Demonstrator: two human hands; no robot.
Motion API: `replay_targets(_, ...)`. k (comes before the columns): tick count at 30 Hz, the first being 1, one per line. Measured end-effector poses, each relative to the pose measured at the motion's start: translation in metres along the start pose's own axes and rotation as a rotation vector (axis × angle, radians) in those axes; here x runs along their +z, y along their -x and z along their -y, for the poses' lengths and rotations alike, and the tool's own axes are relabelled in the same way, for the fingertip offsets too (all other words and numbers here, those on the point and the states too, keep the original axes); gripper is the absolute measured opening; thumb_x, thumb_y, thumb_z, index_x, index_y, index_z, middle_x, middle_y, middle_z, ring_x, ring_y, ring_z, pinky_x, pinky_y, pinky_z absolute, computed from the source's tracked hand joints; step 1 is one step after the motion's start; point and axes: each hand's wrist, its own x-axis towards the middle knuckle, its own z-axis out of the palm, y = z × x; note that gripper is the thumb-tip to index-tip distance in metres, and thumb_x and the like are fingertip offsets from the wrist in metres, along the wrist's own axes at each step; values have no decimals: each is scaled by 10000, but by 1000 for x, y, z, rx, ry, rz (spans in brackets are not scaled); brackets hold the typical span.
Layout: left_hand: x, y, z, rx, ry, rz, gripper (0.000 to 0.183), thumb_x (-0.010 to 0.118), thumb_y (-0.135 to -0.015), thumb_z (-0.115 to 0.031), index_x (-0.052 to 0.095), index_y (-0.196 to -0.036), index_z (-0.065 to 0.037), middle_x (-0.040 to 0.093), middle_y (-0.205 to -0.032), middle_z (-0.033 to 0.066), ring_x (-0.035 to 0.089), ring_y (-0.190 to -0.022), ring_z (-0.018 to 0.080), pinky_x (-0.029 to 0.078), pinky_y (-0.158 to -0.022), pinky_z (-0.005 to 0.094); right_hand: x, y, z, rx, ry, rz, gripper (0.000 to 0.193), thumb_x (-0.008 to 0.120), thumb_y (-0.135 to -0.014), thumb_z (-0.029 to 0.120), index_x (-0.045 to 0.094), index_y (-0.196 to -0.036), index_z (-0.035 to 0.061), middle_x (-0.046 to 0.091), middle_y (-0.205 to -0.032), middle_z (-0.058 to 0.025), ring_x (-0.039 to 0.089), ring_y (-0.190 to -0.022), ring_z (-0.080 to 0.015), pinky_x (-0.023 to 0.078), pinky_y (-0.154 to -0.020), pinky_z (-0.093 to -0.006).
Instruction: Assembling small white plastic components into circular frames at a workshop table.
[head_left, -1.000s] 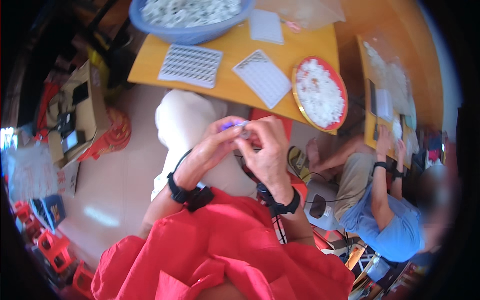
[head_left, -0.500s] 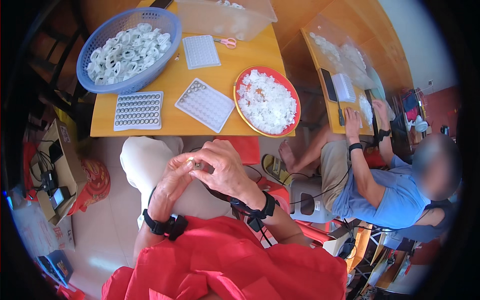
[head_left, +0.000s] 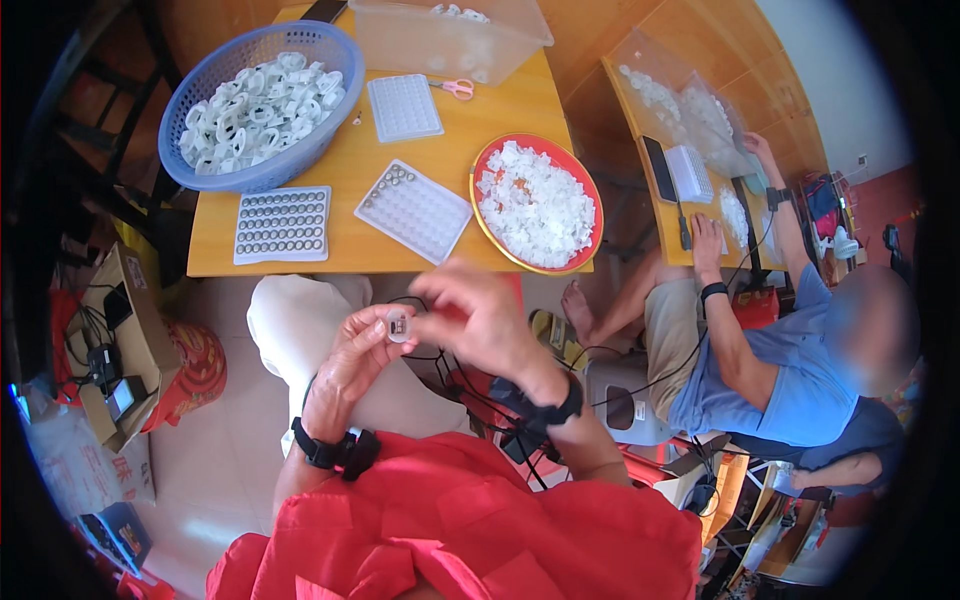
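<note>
My left hand (head_left: pixel 362 345) pinches a small round whitish plastic piece (head_left: pixel 399 326) with a dark, partly metallic middle; its exact kind is too small to tell. Just to the right, my right hand (head_left: pixel 482 315) is apart from it. That hand is blurred, thumb and fingers spread, and I see nothing in it. Both hands are above my lap, in front of the table edge. Beyond them lie a white tray (head_left: pixel 428 222) with a few button cells (head_left: pixel 398 174) in one corner and another tray (head_left: pixel 283 256) filled with rows of silver button cells.
A blue basket (head_left: pixel 345 95) of white ring-shaped plastic parts stands at the far left. A red plate (head_left: pixel 594 235) heaped with clear-white pieces is at the right. Behind are another tray (head_left: pixel 407 108), pink scissors (head_left: pixel 460 89) and a clear bin (head_left: pixel 510 45). A co-worker in blue (head_left: pixel 770 345) sits right.
My right hand has come off the small round piece and moved right, with its fingers spreading. My left hand keeps the piece, now in plain sight. The co-worker's far hand has reached further away.
</note>
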Motion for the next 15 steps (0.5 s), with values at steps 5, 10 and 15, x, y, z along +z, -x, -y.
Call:
replay_targets(5,-2,-4,0,-31,4,62,412,677,-785,-214,560,-1097,30,612,-998,187,620,-869,227,505,-812,321,-89,-31,-77,176,580,-310,219,651,-699,41,615,-915,26,566,-827,-125,574,-723,-264,459,-663,-344)
replay_targets(10,-1,-1,-1,-20,14,58,407,675,-787,-209,561,-1097,29,616,-994,183,622,-866,229,505,-808,322,-108,-38,-105,249,786,-208,221,652,-687,25,637,-908,31,575,-838,-119,571,-691,-255,452,-650,-330)
replay_targets(15,-4,0,0,-20,31,77,403,676,-787,-196,559,-1102,26,615,-999,183,623,-867,230,505,-808,323,-103,-40,-108,253,755,-103,149,656,-682,17,644,-830,16,583,-821,-113,579,-715,-252,462,-676,-336)
